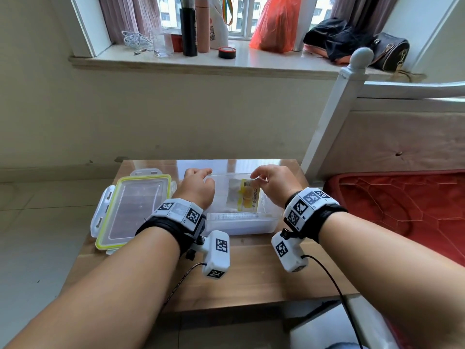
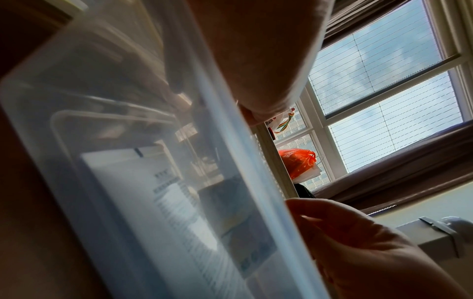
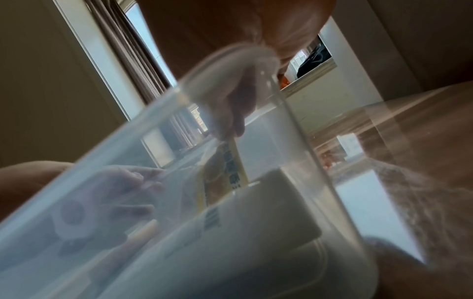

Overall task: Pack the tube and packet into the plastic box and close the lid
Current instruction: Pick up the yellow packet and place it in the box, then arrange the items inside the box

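A clear plastic box (image 1: 269,208) stands open on the wooden table (image 1: 251,273). A white tube (image 1: 236,217) lies inside along the near wall. My right hand (image 1: 255,178) pinches the top edge of a yellow packet (image 1: 247,197), which leans inside the box with its lower end near the tube. My left hand (image 1: 205,176) grips the box's left wall. In the right wrist view the packet (image 3: 230,168), the tube (image 3: 256,212) and my left hand's fingers (image 3: 122,192) show through the box wall (image 3: 294,121). The left wrist view shows the tube (image 2: 143,192) through the wall.
The box's clear lid (image 1: 133,210), with a yellow-green seal and white clips, lies flat just left of the box. A white bed post (image 1: 334,117) and a red cover (image 1: 402,202) are at the right. Bottles and bags stand on the windowsill (image 1: 201,64) behind.
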Available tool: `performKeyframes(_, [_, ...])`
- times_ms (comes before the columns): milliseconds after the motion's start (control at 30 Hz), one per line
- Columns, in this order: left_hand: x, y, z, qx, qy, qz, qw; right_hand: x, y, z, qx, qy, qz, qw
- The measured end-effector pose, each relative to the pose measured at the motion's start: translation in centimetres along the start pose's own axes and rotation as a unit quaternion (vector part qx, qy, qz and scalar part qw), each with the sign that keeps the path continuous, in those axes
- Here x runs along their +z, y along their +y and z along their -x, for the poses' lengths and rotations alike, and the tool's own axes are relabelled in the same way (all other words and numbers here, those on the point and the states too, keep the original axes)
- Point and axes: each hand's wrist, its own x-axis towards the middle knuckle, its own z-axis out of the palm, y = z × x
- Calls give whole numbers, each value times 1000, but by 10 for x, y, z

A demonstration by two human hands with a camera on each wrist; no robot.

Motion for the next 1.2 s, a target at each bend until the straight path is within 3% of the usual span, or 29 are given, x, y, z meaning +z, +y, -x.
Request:
performKeyframes(200, [0, -1, 0, 3, -5, -5, 1000, 3, 1, -1, -17, 15, 35, 999])
performKeyframes(433, [-1, -1, -1, -3, -24, -4, 1000, -3, -2, 7, -58, -18, 42, 997])
performKeyframes(633, [-8, 1, -2, 10, -33, 44, 998, 0, -21, 17, -103, -190, 178, 960])
performKeyframes(733, [-18, 2, 0, 29, -30, 96, 995, 6, -27, 21, -88, -264, 210, 937])
performKeyframes(833, [-33, -4, -2, 0, -26, 127, 992, 8, -30, 20, -69, -301, 211, 928])
performKeyframes(1033, [-64, -21, -15, -67, -55, 58, 995, 4, -35, 20, -37, -305, 197, 931])
performKeyframes(1200, [-69, -35, -12, -69, -81, -70, 992, -5, -43, 13, -12, -242, 44, 969])
